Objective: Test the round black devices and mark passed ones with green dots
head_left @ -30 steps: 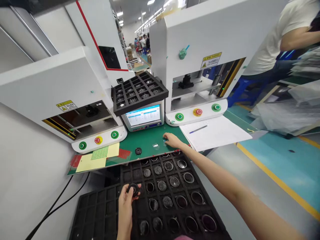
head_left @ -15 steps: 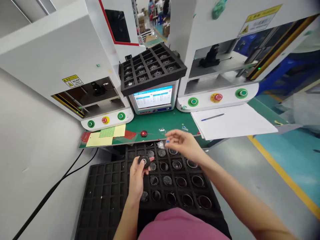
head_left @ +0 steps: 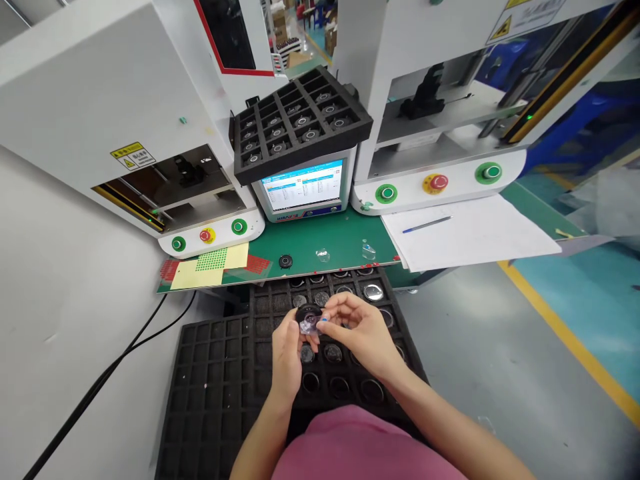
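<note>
My left hand (head_left: pixel 289 353) is closed round a black round part (head_left: pixel 306 312), held over the foam tray. Against the face of that part, my right hand (head_left: pixel 357 328) pinches a small clear film (head_left: pixel 309 326) with a blue spot at its edge. The two hands are close together, with the film between them. Below them, a black foam tray (head_left: pixel 265 343) holds several round dark parts in its compartments. A similar black round part (head_left: pixel 285 261) lies on the green table near its front edge.
Two white machines with green and red buttons flank a screen (head_left: pixel 305 190); another loaded black tray (head_left: pixel 300 155) rests above it. Papers with a pen (head_left: pixel 427 224) lie right, sticker sheets (head_left: pixel 210 263) left. Clear films (head_left: pixel 323 255) are on the green table (head_left: pixel 345 233).
My right hand has come down and left to my left hand, bringing a clear film onto the black part. The round part on the table no longer shows a red glow.
</note>
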A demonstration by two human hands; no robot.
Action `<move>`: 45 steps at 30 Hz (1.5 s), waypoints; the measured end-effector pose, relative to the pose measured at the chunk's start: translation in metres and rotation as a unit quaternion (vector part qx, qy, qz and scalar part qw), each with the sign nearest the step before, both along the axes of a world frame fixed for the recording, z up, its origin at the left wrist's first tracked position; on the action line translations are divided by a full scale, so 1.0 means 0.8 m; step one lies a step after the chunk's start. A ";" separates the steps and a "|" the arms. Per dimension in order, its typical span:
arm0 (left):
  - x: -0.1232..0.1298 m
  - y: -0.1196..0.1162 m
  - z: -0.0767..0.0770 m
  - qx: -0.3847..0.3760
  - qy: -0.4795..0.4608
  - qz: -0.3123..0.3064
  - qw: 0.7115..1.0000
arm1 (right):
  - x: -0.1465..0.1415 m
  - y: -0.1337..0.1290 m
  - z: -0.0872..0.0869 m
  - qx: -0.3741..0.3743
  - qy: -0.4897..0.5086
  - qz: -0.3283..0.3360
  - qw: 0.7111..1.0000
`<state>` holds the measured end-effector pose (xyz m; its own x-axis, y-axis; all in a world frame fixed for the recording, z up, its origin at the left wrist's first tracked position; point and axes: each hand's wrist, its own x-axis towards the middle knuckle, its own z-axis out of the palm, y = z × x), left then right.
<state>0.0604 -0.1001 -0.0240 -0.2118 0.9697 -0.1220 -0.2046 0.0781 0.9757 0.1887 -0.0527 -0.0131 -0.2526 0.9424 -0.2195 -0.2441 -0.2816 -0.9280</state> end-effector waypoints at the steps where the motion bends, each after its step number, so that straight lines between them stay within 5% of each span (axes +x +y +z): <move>1: 0.001 0.000 0.001 0.002 0.013 -0.005 1.000 | -0.001 -0.001 -0.001 -0.002 0.000 -0.008 1.000; 8: 0.007 -0.002 0.008 -0.032 0.136 0.016 0.990 | -0.016 -0.009 -0.010 0.028 -0.046 -0.050 0.997; 11: -0.013 -0.008 -0.004 -0.042 0.158 0.043 0.986 | -0.011 -0.005 -0.027 0.050 -0.067 -0.121 0.989; 15: -0.070 -0.031 -0.053 -0.113 0.168 0.095 0.975 | 0.014 -0.002 -0.063 0.045 -0.083 -0.184 0.978; 22: -0.124 -0.085 -0.154 -0.187 0.234 0.108 0.948 | 0.033 -0.021 -0.099 -0.043 -0.096 -0.078 0.991; 30: -0.115 -0.098 -0.198 -0.094 0.400 0.020 0.911 | 0.027 -0.022 -0.095 -0.055 -0.082 -0.046 0.994; 34: -0.124 -0.099 -0.208 -0.056 0.455 -0.060 0.887 | 0.034 -0.022 -0.099 -0.057 -0.093 -0.054 0.993; 39: -0.139 -0.102 -0.199 -0.020 0.505 -0.124 0.854 | 0.038 -0.025 -0.105 -0.060 -0.096 -0.053 0.992; 45: -0.130 -0.046 -0.170 0.022 0.561 -0.070 0.824 | 0.040 -0.015 -0.104 -0.054 -0.087 -0.056 0.993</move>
<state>-0.0437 -0.1365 -0.1599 -0.0535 0.9925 0.1104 0.8372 -0.0157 0.5467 0.2211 -0.0647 -0.0962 -0.0968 0.9309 -0.3523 -0.1176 -0.3622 -0.9247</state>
